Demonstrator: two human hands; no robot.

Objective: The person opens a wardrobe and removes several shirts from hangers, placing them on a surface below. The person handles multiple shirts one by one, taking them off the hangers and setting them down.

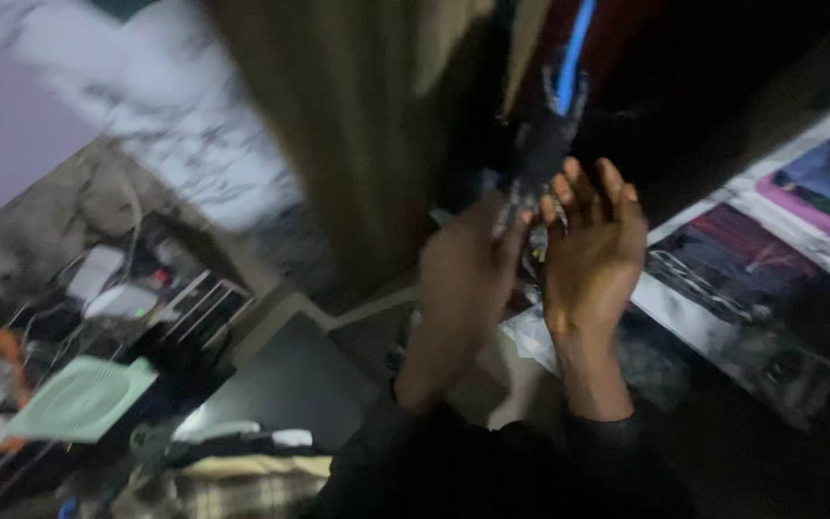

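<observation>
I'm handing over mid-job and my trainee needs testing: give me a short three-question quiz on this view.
1. True or false: the left hand and the right hand are raised side by side.
2. What hangs above the dark blurred object at the fingertips? A) bright blue strap B) red rope C) white chain
3. Which side of the view shows the pale green flat object?

Key: 1 true. 2 A. 3 The lower left. Whether either hand's grip is closed on the dark object cannot be told through the blur.

motion blur smears the dark tool [542,144] between both hands, so its kind stays unclear.
</observation>
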